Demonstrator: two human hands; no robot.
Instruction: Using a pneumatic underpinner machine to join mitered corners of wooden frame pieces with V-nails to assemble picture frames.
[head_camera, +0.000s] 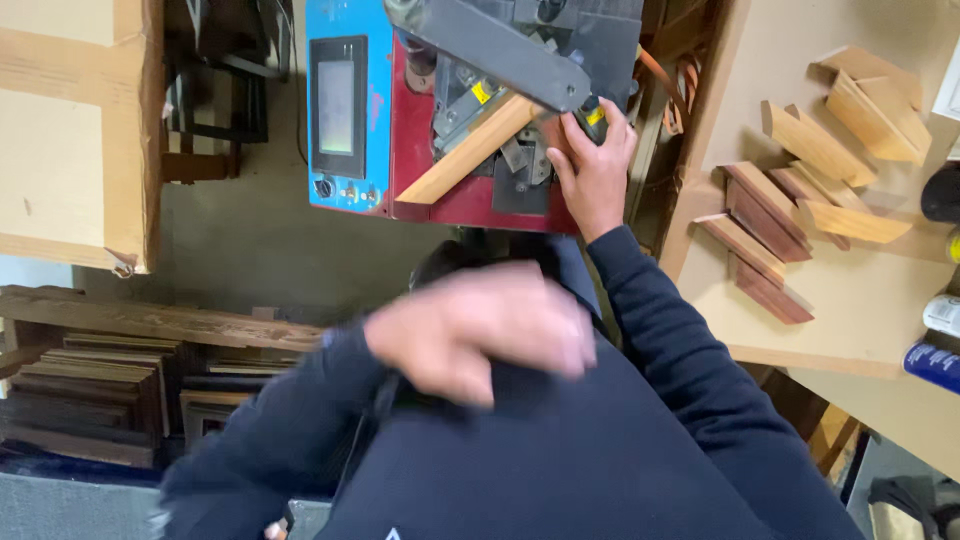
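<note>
Right hand (592, 165) outstretched, left hand (485, 330) blurred

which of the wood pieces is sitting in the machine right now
The long pale wood strip lying diagonally on the red machine bed, just left of the right hand. All the other cut pieces lie loose on the bench to the right.

Head camera looks steeply down, close over the machine (470, 110); single view.

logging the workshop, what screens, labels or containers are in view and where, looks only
Screen: upright rectangle, pale grey-green, dark frame, on the machine's blue panel, top centre.
Yellow label: small tag on the machine's metal parts.
Containers: white and blue, lying at the right edge of the bench.
</note>
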